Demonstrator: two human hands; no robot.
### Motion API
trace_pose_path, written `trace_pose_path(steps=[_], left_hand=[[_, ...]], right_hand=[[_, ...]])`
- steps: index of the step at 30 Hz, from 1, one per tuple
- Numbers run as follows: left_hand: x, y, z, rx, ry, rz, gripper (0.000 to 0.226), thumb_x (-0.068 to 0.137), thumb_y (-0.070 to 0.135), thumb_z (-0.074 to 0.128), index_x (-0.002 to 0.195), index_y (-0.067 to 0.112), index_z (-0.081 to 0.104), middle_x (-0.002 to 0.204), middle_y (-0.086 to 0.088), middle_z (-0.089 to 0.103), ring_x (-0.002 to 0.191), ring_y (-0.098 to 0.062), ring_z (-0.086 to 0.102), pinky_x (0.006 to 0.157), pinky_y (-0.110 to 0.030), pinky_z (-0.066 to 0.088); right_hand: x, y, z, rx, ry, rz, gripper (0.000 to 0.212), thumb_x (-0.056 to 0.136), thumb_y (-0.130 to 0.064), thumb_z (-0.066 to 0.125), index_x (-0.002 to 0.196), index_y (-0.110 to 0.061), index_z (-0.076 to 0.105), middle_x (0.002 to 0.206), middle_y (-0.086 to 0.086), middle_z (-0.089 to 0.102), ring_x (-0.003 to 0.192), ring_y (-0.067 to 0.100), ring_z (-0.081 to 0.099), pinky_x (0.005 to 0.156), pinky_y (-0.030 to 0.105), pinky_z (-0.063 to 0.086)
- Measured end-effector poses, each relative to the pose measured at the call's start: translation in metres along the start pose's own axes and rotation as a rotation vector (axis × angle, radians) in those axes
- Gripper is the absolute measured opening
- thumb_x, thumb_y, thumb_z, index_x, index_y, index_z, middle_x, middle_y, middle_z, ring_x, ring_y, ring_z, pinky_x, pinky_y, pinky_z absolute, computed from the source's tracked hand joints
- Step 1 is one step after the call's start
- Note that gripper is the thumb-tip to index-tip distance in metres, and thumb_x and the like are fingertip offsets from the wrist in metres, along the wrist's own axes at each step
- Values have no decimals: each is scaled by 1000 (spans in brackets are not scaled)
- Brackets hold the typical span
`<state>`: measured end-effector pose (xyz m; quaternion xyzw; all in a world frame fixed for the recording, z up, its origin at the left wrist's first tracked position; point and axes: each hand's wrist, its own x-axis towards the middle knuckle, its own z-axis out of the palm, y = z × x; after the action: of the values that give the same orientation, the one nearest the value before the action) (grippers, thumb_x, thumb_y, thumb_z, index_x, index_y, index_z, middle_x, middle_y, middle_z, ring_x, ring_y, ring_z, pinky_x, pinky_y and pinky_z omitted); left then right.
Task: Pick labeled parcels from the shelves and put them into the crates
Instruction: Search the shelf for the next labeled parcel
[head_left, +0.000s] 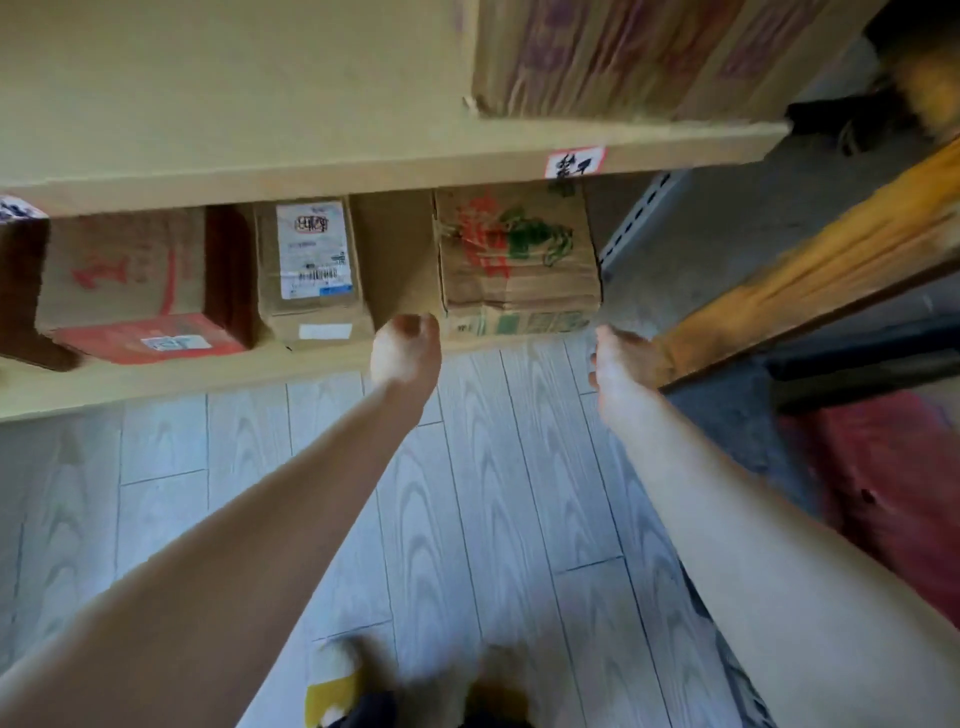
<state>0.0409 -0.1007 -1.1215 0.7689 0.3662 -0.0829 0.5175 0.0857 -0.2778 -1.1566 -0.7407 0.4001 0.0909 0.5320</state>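
Creased brown cardboard parcel (519, 265), red-green print, on pale wooden shelf (182, 384) just beyond and between both hands; left hand (408, 353) curled at its near corner, grip unclear, right hand (618, 364) loosely open, empty, beside the other corner; taped white-labelled box (311, 270) left of left hand

5 cardboard boxes (310, 265), 2 shelves (363, 176), 2 hands (405, 353).

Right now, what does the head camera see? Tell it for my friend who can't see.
The left hand and right hand reach toward a printed box on a low shelf. A labeled parcel and a red box sit to its left.
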Motion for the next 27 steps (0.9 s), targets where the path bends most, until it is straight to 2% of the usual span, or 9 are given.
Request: trace_pose_path(steps=[4, 5, 6, 7, 8, 16, 21, 25, 27], left_hand=[[67, -30, 34, 61, -22, 113, 38, 92, 29, 47, 66, 1, 52, 62, -18, 49, 63, -27, 37, 50, -35, 36], [82, -35, 41, 50, -32, 134, 44, 92, 33, 48, 77, -8, 57, 70, -23, 55, 70, -47, 49, 53, -40, 42], [95, -39, 48, 40, -47, 150, 49, 91, 37, 49, 77, -9, 57, 68, -23, 53, 102, -20, 41, 51, -43, 39], [105, -43, 53, 29, -64, 167, 50, 90, 41, 50, 65, -2, 52, 58, -16, 47, 58, -13, 27, 43, -37, 33], [114, -47, 58, 14, -81, 177, 50, 89, 44, 50, 56, 7, 44, 52, -7, 40, 50, -24, 40, 42, -31, 26], [136, -66, 64, -377, -76, 251, 60, 74, 61, 61, 106, 13, 45, 101, -1, 60, 95, -19, 60, 85, -34, 49], [121, -69, 30, -789, -411, 139, 39, 77, 59, 60, 94, 25, 67, 91, 6, 72, 76, -7, 67, 62, -24, 53], [100, -66, 19, -757, -478, 216, 36, 80, 59, 55, 93, 29, 70, 94, 10, 74, 84, -8, 68, 71, -29, 52], [87, -64, 19, -724, -432, 228, 35, 83, 54, 55, 95, 24, 68, 87, 9, 75, 77, -8, 69, 71, -31, 51]], right_hand=[[59, 21, 31, -14, 85, -144, 35, 84, -46, 57, 95, -13, 54, 79, -1, 49, 70, 17, 48, 53, 20, 32], [73, 23, 37, 36, 56, -163, 44, 82, -50, 58, 105, -13, 53, 88, -1, 49, 76, 16, 49, 60, 21, 36], [84, 24, 42, 78, 16, -160, 54, 81, -53, 58, 116, -13, 50, 99, 0, 49, 87, 17, 49, 74, 24, 39], [92, 25, 47, 97, -23, -143, 65, 80, -56, 58, 127, -13, 44, 112, 2, 47, 101, 19, 48, 86, 28, 38], [98, 27, 51, 89, -43, -134, 72, 79, -58, 57, 133, -13, 40, 124, 4, 46, 112, 22, 46, 95, 32, 37], [103, 38, 68, 205, 42, -252, 56, 81, -49, 57, 120, -11, 48, 113, 10, 54, 99, 27, 55, 83, 39, 48], [79, 48, 60, 198, -346, -119, 33, 90, -44, 48, 97, -13, 54, 97, 15, 61, 84, 25, 59, 80, 36, 49], [53, 46, 56, -72, -195, -516, 41, 95, -36, 43, 132, -21, 46, 130, 4, 52, 104, 15, 49, 88, 30, 39], [26, 36, 54, 36, -263, -627, 42, 88, -52, 46, 123, -30, 54, 133, -4, 53, 114, 10, 49, 97, 29, 36]])
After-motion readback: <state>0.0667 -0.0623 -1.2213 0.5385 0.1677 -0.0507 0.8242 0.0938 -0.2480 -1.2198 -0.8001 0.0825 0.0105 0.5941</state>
